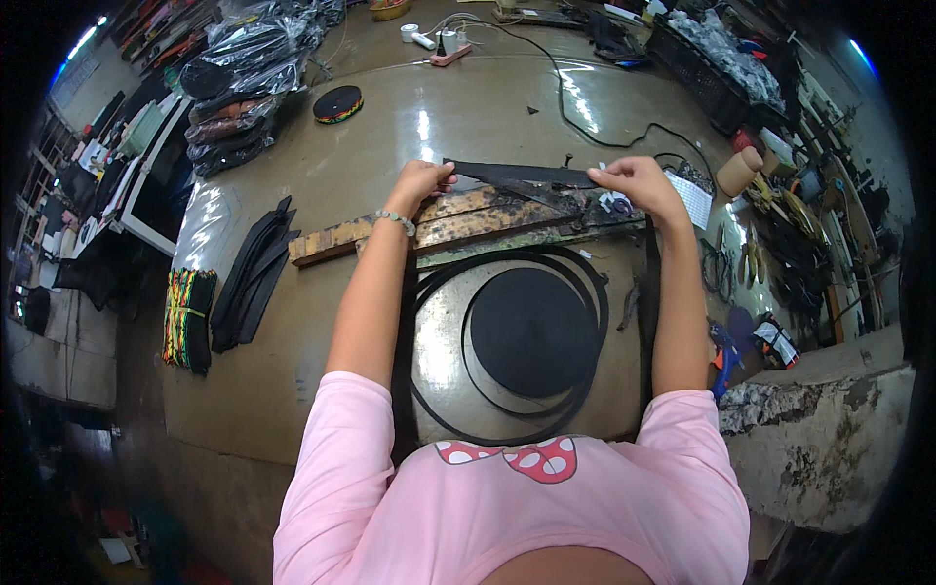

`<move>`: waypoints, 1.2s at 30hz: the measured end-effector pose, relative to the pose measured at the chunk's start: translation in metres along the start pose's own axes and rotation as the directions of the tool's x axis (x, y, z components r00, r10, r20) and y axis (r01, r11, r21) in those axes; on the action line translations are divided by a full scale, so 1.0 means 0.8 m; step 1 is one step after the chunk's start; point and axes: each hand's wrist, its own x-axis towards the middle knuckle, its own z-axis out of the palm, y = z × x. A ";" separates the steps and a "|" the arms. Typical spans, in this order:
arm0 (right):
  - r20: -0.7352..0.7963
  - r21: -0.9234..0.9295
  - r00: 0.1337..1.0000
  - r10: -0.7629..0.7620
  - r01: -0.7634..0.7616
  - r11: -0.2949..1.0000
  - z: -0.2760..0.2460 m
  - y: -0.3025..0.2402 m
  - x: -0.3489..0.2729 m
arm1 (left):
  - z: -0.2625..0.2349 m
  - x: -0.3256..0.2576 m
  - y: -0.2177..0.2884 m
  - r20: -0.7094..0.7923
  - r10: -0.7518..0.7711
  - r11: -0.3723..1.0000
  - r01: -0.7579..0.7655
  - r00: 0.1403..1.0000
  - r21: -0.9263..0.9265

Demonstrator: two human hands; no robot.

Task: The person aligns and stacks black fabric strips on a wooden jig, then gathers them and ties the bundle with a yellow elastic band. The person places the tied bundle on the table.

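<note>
Between my two hands a black webbing strap point(522, 174) is stretched across, above some worn wooden bars point(458, 216). My left hand point(421, 185) pinches one end of this span, and a beaded bracelet circles that wrist. At the other end my right hand point(639, 185) grips the strap between thumb and fingers. Lengths of black strap hang down beside both forearms. Closer to my body lies a large flat roll of black webbing point(533, 331), with loose loops of it spread around the roll on the table.
Left of the bars lie a bundle of black straps point(253, 278) and a tied multicoloured bundle point(188, 320). A small roll point(338, 103), plastic-wrapped goods point(239, 88) and a power strip point(450, 56) with a cable stand farther back. Scissors point(719, 268) and a blue glue gun point(723, 356) lie right.
</note>
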 end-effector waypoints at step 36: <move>-0.030 -0.201 0.987 -0.158 0.149 0.968 0.175 -0.071 0.109 | 0.000 0.015 -0.026 -0.190 0.202 0.954 -0.149 0.961 0.260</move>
